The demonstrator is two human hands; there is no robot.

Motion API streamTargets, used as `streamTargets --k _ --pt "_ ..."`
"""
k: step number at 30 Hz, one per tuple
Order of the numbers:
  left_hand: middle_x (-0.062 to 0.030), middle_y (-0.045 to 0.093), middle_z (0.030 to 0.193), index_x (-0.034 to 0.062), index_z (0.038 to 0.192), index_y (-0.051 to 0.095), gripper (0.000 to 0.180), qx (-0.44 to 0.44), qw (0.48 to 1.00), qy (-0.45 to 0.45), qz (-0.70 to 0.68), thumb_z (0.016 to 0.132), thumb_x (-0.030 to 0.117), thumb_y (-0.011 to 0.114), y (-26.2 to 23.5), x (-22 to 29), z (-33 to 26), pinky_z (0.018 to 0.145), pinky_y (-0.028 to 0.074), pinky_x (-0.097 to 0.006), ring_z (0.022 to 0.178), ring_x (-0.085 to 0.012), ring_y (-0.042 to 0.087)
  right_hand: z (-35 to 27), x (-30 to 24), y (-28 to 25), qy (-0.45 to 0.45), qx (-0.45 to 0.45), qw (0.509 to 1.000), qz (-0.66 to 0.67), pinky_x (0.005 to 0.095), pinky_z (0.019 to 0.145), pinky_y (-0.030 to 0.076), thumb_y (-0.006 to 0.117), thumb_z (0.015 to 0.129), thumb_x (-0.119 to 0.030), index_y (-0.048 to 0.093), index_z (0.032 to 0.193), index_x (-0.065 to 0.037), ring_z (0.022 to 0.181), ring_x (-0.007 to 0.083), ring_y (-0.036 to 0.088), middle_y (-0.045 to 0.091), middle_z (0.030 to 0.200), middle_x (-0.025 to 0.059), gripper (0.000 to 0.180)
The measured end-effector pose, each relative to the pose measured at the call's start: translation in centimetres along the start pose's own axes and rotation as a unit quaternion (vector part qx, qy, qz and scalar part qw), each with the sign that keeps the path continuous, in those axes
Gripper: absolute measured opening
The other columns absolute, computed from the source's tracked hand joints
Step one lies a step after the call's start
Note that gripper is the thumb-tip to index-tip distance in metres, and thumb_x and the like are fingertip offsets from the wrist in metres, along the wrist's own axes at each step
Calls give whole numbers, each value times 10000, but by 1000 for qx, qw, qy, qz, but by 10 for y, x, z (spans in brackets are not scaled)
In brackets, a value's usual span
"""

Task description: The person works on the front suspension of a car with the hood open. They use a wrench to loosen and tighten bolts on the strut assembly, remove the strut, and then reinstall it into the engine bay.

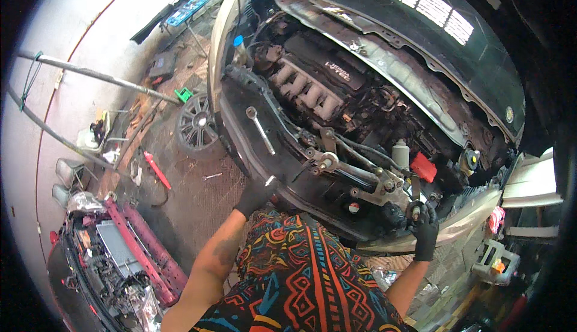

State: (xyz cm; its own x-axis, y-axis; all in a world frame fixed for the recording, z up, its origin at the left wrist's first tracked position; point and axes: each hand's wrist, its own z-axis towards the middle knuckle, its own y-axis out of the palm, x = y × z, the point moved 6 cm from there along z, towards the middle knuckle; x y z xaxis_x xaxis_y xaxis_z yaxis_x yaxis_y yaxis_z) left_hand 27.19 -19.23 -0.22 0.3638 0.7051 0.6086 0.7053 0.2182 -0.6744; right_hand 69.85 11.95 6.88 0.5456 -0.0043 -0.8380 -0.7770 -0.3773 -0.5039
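A wiper linkage (360, 174) of grey metal, with rods and pivots, lies across the front of the engine bay. At its right end my right hand (425, 236), in a black glove, closes its fingers on a pivot spindle (415, 210). My left hand (257, 196), gloved too, is at the front edge of the black front panel (237, 100). Its fingers are closed at a small silver metal piece (270, 181), too small to name exactly. On the panel, beyond that hand, rests a ratchet wrench (261, 130).
The raised hood (415, 13) hangs over the engine (312, 79). A red rag-like item (423, 167) lies in the bay. Left on the floor are a wheel (197, 124), a red-handled tool (157, 171) and a spanner (211, 176). A second vehicle's front (120, 254) stands lower left.
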Motion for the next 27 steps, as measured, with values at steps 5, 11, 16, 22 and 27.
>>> streamTargets --k 5,11,16,22,27 --pt "-108 662 691 31 773 663 440 0 973 -100 -210 911 420 512 6 -47 -24 625 466 -373 659 -214 632 -10 -62 -13 -33 86 993 -76 341 955 419 588 924 -177 489 1278 63 1134 215 520 505 1313 168 439" --pt "-79 608 708 24 884 641 387 66 976 -54 -200 910 399 544 -9 -96 19 596 424 -366 653 -156 543 -35 -125 23 -62 160 982 -80 365 947 428 637 886 -166 488 1291 35 1113 229 526 528 1267 145 476" --pt "-25 559 663 46 874 632 366 3 955 -28 -295 919 400 552 -43 -127 82 557 404 -331 603 -139 510 -21 -185 96 -130 140 977 -89 340 877 466 679 848 -160 530 1234 3 1036 215 567 565 1206 143 444" --pt "41 464 573 108 802 623 352 -84 892 -40 -443 913 437 565 -112 -121 159 405 307 -248 448 -75 417 15 -279 206 -164 112 973 -117 377 871 474 712 816 -198 546 1195 0 984 296 610 612 1074 177 458" --pt "48 408 511 116 741 621 380 -132 879 -116 -443 892 462 583 -143 -106 225 351 272 -261 368 -84 354 57 -316 237 -308 134 909 -246 391 828 494 714 807 -193 568 1178 -25 939 320 626 635 1010 172 433"
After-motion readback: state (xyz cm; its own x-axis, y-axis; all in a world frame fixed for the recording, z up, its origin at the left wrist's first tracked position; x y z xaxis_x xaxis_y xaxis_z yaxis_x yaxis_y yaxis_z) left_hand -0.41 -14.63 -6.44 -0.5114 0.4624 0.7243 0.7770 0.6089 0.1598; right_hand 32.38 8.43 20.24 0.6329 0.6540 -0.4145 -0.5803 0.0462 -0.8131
